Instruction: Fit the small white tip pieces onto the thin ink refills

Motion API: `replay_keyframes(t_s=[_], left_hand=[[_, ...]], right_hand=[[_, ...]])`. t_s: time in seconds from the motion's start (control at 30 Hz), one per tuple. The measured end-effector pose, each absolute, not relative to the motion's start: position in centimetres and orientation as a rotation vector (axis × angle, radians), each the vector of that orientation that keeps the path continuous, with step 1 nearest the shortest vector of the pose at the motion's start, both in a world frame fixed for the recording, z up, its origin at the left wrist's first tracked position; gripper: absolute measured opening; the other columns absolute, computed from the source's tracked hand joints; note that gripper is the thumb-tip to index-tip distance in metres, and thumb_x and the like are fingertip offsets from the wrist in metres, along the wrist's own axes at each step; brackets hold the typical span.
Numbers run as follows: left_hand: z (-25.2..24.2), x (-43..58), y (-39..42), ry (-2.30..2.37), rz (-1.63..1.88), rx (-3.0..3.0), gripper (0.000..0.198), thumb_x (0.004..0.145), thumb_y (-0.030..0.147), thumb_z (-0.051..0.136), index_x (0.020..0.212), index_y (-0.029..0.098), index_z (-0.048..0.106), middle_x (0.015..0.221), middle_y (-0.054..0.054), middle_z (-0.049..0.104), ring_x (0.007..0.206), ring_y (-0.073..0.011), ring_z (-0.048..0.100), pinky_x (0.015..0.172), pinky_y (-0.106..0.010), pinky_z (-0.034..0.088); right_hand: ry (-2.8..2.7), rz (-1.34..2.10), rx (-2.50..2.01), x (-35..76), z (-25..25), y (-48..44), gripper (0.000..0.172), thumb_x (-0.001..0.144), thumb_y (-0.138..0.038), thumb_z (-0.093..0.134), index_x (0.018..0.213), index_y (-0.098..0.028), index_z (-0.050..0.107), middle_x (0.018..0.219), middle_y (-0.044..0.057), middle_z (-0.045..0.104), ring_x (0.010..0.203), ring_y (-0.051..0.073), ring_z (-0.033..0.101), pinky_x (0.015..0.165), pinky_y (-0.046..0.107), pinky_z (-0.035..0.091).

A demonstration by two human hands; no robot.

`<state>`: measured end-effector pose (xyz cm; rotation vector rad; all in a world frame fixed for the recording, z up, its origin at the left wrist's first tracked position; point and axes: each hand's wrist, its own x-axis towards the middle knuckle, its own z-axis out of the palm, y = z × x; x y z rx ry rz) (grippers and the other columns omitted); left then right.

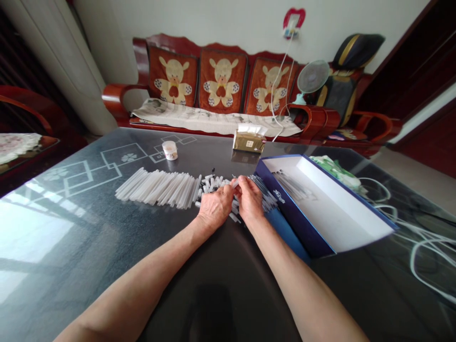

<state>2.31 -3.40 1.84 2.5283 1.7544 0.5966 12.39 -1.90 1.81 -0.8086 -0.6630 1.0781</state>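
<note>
Tube (234,183), small and white, pinched where both hands meet

Left hand (215,206) and right hand (249,199) sit close together, fingertips firmly on it, above loose white caps (213,184); translucent sleeves (156,187) lie aligned leftward, dark slender rods (264,192) rightward, beside an open blue box (295,213) on a glass tabletop (89,237).

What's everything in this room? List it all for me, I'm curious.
Glass-topped table: one, dark, in front of the person
Translucent tubes: many, whitish, side by side on the table
Short pieces: many, white, heaped beside the tubes
Thin sticks: many, dark, right of the hands and inside the box
Open box: one, blue and white, right of the hands
Tissue packet: one, gold-brown, far side of the table
Small tub: one, white, far side of the table
Wooden sofa: one, reddish-brown, behind the table
Cushions: three, orange, on the sofa
Fan: one, pale, at the sofa's right end
Left hand: one, at the short pieces
Right hand: one, beside the thin sticks
</note>
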Motion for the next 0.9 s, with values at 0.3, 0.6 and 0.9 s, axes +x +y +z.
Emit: replay_keyframes(t_s=[0.3, 0.6, 0.9], left_hand=[[3.1, 2.8, -3.5, 1.631, 0.75, 2.272, 0.034, 0.096, 0.036, 0.035, 0.092, 0.017, 0.062, 0.074, -0.008, 0.068, 0.067, -0.0191, 0.064, 0.062, -0.026, 0.042], [3.0, 1.8, -2.0, 1.157, 1.106, 1.546, 0.038, 0.092, 0.047, 0.037, 0.083, 0.018, 0.06, 0.047, 0.005, 0.051, 0.033, -0.0074, 0.04, 0.04, -0.02, 0.031], [2.6, -1.7, 0.3, 1.685, 1.328, 1.78, 0.032, 0.091, 0.039, 0.046, 0.08, 0.019, 0.067, 0.055, 0.001, 0.058, 0.055, -0.0107, 0.052, 0.06, -0.022, 0.036]], right_hand=[[-0.629, 1.06, -0.774, 12.2, 2.0, -1.8, 0.024, 0.068, -0.036, 0.074, 0.071, -0.018, 0.059, 0.064, -0.004, 0.065, 0.058, 0.01, 0.058, 0.059, 0.023, 0.048], [-0.563, 0.996, -0.923, 17.2, 3.3, -0.2, 0.026, 0.071, -0.038, 0.071, 0.088, -0.019, 0.063, 0.075, -0.001, 0.07, 0.073, 0.013, 0.067, 0.066, 0.025, 0.053], [-1.747, 0.312, -1.519, 16.4, 2.6, 0.9, 0.015, 0.076, -0.022, 0.061, 0.084, -0.021, 0.074, 0.081, 0.003, 0.071, 0.077, 0.018, 0.065, 0.076, 0.029, 0.049]])
